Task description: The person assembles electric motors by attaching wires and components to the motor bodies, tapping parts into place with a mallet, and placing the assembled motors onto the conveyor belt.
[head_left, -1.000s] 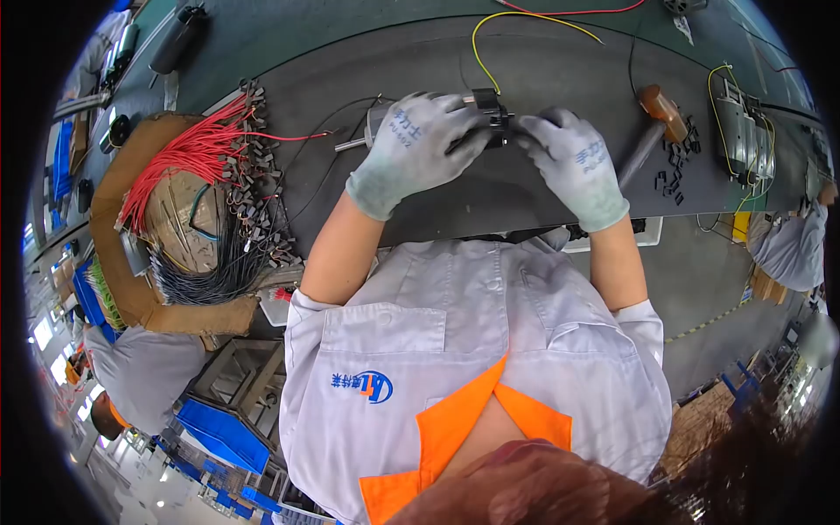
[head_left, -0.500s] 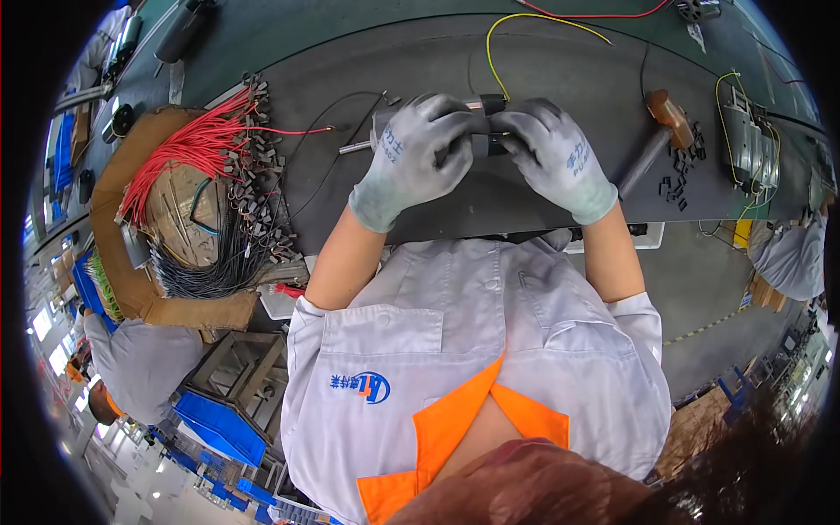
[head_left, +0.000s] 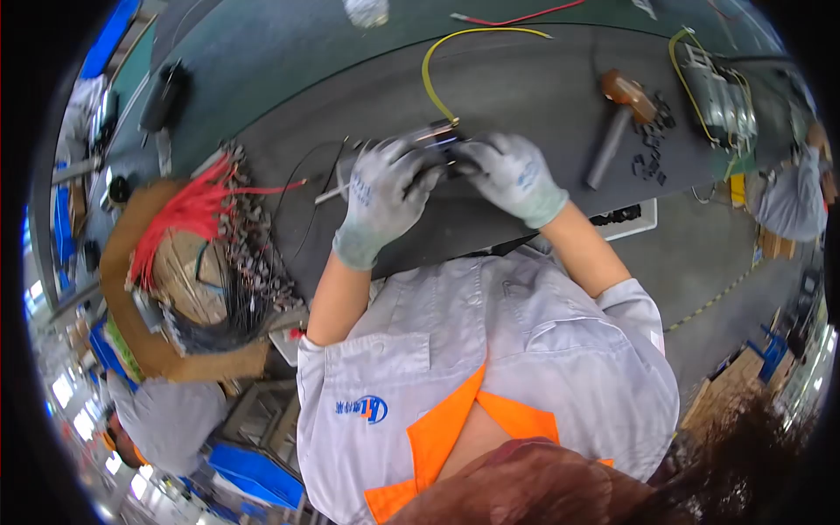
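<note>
Head view: your left hand (head_left: 381, 192), gloved, is wrapped round the motor-like unit (head_left: 440, 136), fingers curled in. Your right hand (head_left: 516, 179) has its fingertips at the unit's black end; blur and the glove hide whether they pinch or only press, so I can't tell. The unit sits between both hands, over the near part of the dark mat (head_left: 472, 223). Its shaft (head_left: 329, 196) pokes out past your left hand, and the yellow wire (head_left: 428, 77) leaves the end by your fingers and arcs away over the mat.

For clean work there: let the left hand take the load on the body, and save the right fingertips for fine pressure. Push square to the end, not sideways. Give the yellow wire slack; a tug at its root could strain the joint (gloves snag on small edges too). Mind the shaft, it could catch the loose black lead nearby.

Hammer (head_left: 626, 96) and small black pieces (head_left: 649, 162) lie off to your right, red wires (head_left: 179, 219) in the carton (head_left: 131, 302) to your left.
</note>
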The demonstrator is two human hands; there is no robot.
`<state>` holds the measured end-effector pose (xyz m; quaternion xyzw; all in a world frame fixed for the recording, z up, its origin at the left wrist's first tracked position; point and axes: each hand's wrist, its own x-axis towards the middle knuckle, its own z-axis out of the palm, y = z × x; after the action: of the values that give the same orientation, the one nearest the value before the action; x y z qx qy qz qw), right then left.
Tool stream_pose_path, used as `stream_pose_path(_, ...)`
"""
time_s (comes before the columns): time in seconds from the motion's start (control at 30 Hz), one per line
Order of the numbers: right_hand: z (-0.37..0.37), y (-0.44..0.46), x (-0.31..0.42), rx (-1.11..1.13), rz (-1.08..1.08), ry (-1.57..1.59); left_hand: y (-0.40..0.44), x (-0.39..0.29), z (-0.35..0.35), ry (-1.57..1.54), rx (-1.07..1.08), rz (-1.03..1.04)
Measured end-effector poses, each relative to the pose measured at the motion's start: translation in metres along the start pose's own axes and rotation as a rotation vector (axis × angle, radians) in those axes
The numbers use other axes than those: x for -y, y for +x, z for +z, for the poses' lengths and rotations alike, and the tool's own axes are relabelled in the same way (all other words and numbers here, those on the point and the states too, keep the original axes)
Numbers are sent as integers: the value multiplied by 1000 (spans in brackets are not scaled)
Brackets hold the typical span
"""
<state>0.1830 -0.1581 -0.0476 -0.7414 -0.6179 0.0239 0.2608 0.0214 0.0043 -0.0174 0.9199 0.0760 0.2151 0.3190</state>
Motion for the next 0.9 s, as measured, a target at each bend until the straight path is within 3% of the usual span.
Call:
stream_pose_path(0.1, 3, 1, 4, -35, 56, 106, 6, -6, 14, -8, -82, -34)
stream_pose_path(0.27, -36, 1, -12, -135, 69, 142, 10, -12, 19, 108, -30, -40)
stream_pose_path(0.33, -50, -24, -36, -273, 464, 540, 12, -13, 20, 173, -84, -7)
stream_pose_path(0.4, -86, -31, -64, -497, 392, 295, 8, -15, 21, 208, -100, -10)
stream_pose_path(0.47, -110, -57, -110, -530, 498, -185, 9, -16, 19, 231, -98, -3)
stream_pose_path(0.53, -122, -92, -148, -406, 664, -277, 11, -17, 16, 250, -88, -8)
stream_pose_path(0.67, -95, -125, -200, -206, 661, -540, 19, -26, 12, 195, 96, -183)
stream_pose_path(0.8, -101, -129, -209, -241, 589, -401, 31, -28, 4, 188, 52, -282)
stream_pose_path(0.87, -117, -120, -202, -154, 643, -384, 49, -26, -9, 62, 341, -500)
stream_pose_path(0.9, -117, -119, -202, -157, 621, -369, 51, -16, -12, 78, 325, -516)
